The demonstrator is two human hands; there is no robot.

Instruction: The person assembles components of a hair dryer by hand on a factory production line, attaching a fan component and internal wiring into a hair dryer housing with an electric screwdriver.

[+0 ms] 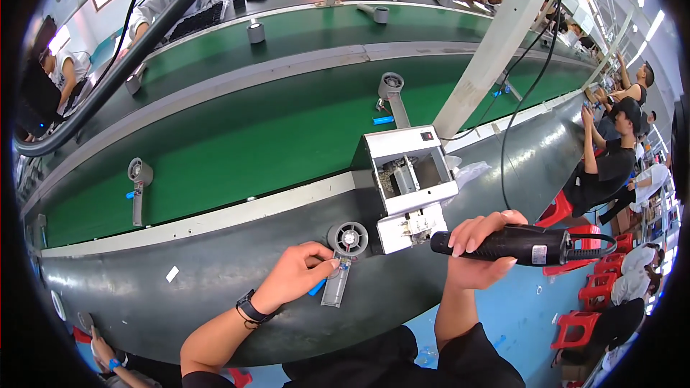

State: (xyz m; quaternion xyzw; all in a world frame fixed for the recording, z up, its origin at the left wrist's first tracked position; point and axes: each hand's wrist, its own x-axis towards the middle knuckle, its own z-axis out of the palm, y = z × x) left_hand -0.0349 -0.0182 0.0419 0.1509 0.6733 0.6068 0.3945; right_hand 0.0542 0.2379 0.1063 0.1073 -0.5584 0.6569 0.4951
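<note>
My right hand (483, 246) is wrapped round a black corded electric screwdriver (528, 246), held level with its tip pointing left. That tip is just in front of a white and black screw feeder box (411, 172). My left hand (302, 273) has its thumb and fingers closed on a grey fan housing (348, 238), at the neck where the open handle meets the round head. The housing lies on the dark bench, its handle toward me. A blue cylinder (318, 287), like a battery, shows beside the handle, partly under my hand.
Beyond the bench runs a green conveyor belt (237, 165) carrying similar housings (138, 179), one (392, 93) behind the feeder. A slanted white post (496, 50) and hanging black cable (505, 151) stand at right. A clear plastic bag (471, 172) touches the feeder. Other people sit along the line.
</note>
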